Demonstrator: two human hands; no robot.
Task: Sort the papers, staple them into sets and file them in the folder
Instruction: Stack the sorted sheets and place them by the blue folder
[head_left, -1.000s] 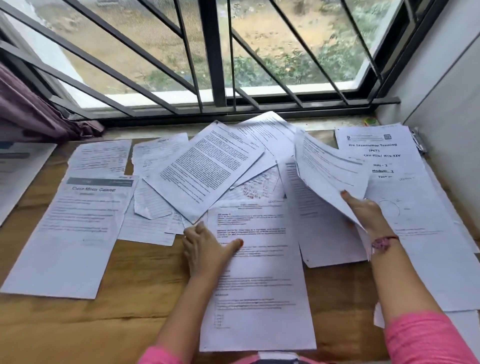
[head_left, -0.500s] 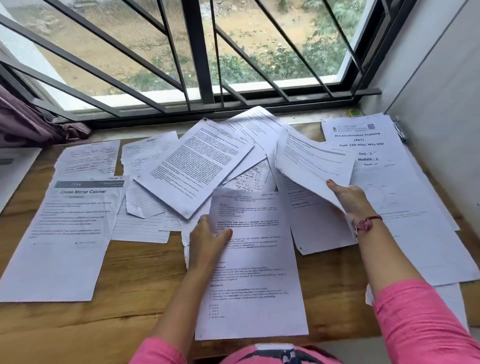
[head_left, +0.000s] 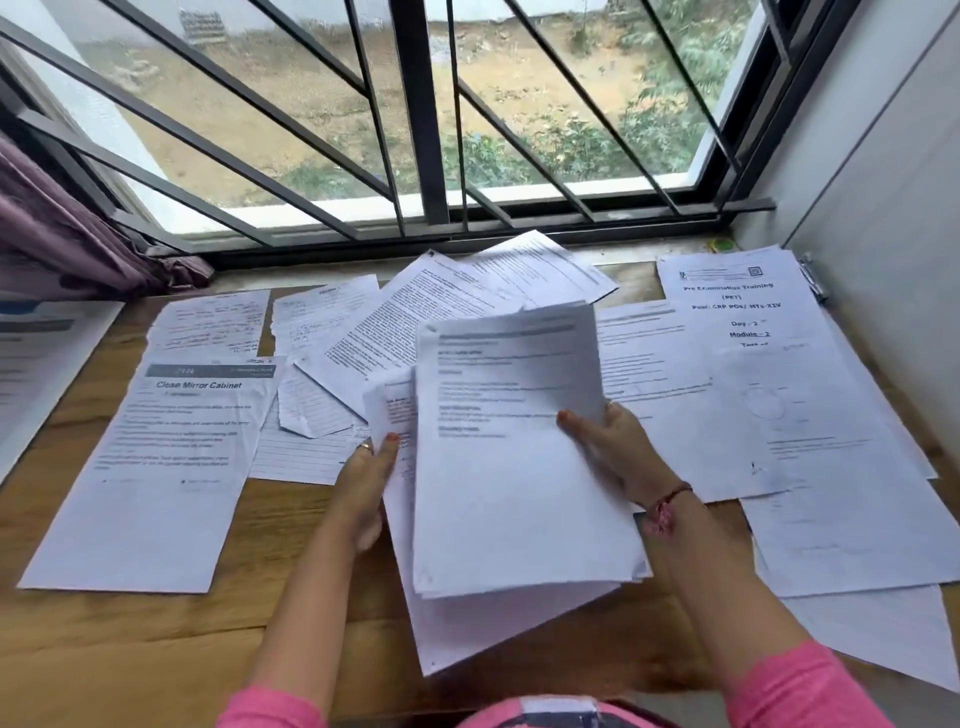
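While lifted, sheets (head_left: 514, 467) btwn both hands (head_left: 363, 483).

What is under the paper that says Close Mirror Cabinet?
The Close Mirror Cabinet sheet lies on the wooden table. Its top edge overlaps a handwritten sheet, and its right edge overlaps a lined sheet. Anything else beneath is covered.
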